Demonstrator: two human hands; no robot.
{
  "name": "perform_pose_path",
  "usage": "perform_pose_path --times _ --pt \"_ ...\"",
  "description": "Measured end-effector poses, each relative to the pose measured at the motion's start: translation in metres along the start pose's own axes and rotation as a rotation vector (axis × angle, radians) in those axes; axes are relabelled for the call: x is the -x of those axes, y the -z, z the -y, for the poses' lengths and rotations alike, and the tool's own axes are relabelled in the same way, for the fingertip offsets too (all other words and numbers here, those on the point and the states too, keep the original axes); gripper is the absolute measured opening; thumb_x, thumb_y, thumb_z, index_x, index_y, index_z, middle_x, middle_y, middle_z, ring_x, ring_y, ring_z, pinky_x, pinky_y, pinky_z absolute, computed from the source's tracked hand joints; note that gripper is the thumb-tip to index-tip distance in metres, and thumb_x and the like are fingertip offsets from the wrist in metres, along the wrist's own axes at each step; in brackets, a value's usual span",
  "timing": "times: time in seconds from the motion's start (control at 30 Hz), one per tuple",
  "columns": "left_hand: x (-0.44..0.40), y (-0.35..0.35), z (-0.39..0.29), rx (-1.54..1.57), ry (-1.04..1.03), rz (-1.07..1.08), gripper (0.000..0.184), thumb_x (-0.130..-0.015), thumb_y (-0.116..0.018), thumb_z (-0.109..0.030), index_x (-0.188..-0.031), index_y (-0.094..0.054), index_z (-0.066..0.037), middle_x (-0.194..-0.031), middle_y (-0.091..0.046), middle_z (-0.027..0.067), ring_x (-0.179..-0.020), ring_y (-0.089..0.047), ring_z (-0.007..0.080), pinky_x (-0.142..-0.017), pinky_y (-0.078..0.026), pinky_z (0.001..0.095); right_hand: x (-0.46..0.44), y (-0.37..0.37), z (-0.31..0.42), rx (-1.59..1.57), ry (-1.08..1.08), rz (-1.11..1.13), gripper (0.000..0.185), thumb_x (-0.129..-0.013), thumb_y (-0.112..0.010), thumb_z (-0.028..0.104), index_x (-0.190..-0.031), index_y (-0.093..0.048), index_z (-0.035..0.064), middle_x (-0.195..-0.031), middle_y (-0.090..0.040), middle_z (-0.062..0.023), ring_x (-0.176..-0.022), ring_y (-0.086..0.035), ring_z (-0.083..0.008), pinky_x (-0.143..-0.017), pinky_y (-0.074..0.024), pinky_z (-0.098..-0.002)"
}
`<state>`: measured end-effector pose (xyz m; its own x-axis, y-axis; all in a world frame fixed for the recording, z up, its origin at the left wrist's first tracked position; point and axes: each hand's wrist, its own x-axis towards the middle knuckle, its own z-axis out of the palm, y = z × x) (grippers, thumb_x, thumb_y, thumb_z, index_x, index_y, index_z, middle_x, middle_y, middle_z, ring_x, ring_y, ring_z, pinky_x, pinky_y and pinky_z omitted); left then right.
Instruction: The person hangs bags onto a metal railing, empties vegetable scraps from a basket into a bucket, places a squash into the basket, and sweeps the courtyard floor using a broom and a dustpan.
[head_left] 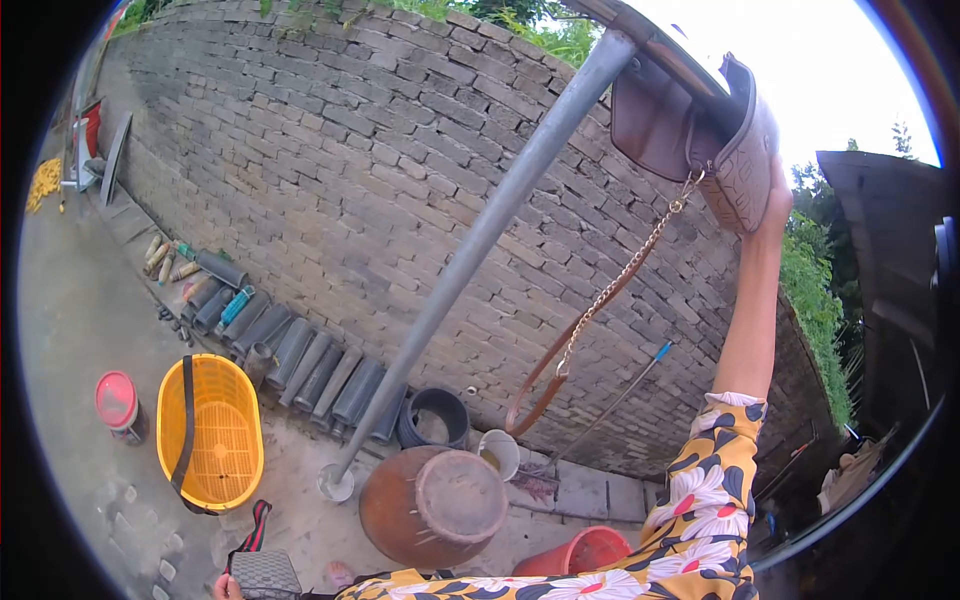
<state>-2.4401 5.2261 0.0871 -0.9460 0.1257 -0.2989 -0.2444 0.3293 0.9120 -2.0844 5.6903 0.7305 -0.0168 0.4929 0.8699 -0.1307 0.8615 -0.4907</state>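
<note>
Two bags are near your hands. Your right hand (779,208) supports a brown bag (748,172) overhead from behind, by the top of the metal pole (500,205); its fingers are mostly hidden, so their closure is unclear. The bag gapes, its strap (542,405) dangling. Your left hand (227,588) is beside a small gray bag (267,575), its grip unclear.

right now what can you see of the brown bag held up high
The brown bag looks like leather, with a patterned outer panel. It is held up by the right hand by the beam atop the metal pole, seemingly open. A strap, part gold-coloured chain, part brown band, loops down before the brick wall.
</note>
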Motion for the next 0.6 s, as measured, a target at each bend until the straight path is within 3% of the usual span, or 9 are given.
perform_pose_path --times 0.13,0.23,0.37,0.6 --pt "-0.003 -0.001 0.011 -0.003 0.022 0.032 0.02 -0.077 -0.06 -0.007 -0.094 -0.06 0.004 -0.089 -0.061 0.0149 -0.08 -0.055 0.0211 -0.074 -0.045 0.0301 0.008 -0.013 0.012 0.087 -0.052 0.099 0.041 -0.092 -0.042 0.028 -0.117 -0.044 -0.0034 -0.107 -0.054 -0.01 -0.091 -0.056 -0.0145 -0.075 -0.0458 -0.0255" --pt "-0.009 -0.013 0.009 0.038 0.071 0.034 0.021 -0.078 -0.06 -0.007 -0.096 -0.06 0.004 -0.091 -0.061 0.0153 -0.081 -0.055 0.0216 -0.075 -0.045 0.0304 0.022 -0.016 0.002 0.176 0.008 0.055 0.04 -0.092 -0.041 0.029 -0.117 -0.044 -0.0025 -0.104 -0.055 -0.0087 -0.091 -0.055 -0.0128 -0.075 -0.0453 -0.0242" --pt "-0.01 -0.028 -0.015 0.004 -0.035 0.048 0.022 -0.077 -0.06 -0.007 -0.097 -0.06 0.004 -0.092 -0.061 0.0153 -0.082 -0.055 0.0217 -0.076 -0.044 0.0306 0.035 0.0 -0.01 0.219 0.003 0.175 0.035 -0.092 -0.041 0.029 -0.111 -0.047 -0.0007 -0.1 -0.056 -0.0063 -0.088 -0.054 -0.0121 -0.075 -0.0445 -0.0254" --pt "-0.023 -0.031 -0.017 0.066 0.018 0.097 0.022 -0.077 -0.06 -0.009 -0.095 -0.06 0.004 -0.089 -0.061 0.0135 -0.082 -0.054 0.0212 -0.076 -0.043 0.031 0.042 0.004 -0.006 0.14 -0.071 0.168 0.038 -0.094 -0.035 0.031 -0.113 -0.048 0.0013 -0.103 -0.056 -0.0063 -0.091 -0.055 -0.0144 -0.079 -0.0449 -0.0282"
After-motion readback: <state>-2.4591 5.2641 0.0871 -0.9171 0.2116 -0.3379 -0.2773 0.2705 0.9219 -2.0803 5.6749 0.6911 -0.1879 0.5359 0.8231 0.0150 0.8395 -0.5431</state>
